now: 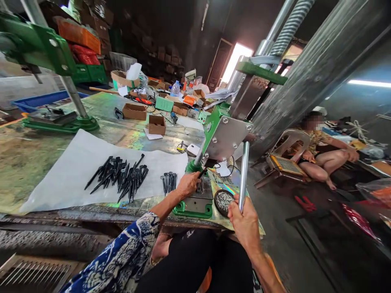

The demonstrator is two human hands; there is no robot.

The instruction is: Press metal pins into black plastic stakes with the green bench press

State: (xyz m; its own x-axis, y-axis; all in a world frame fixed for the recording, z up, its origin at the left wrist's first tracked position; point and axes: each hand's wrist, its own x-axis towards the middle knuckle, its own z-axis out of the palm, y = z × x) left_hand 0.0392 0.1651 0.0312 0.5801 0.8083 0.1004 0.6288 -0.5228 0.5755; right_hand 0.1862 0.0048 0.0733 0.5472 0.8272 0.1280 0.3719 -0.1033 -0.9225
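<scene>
My left hand (187, 184) pinches a thin black piece (202, 172) and holds it at the die of a green hand press (218, 136). My right hand (244, 217) is closed around the lower end of the press's steel lever (244, 171), which hangs almost straight down. A heap of black pointed pieces (120, 177) lies on a white sheet (70, 173) to the left of my left hand. A smaller row of the same pieces (169, 181) lies right beside that hand. A round dark tin (224, 201) sits by the press base.
A second green press (45, 61) stands at the far left of the table. Small cardboard boxes (157, 124), a blue tray (36, 101) and clutter fill the back. At right a seated person (324, 150) works low beside a plastic chair (287, 154).
</scene>
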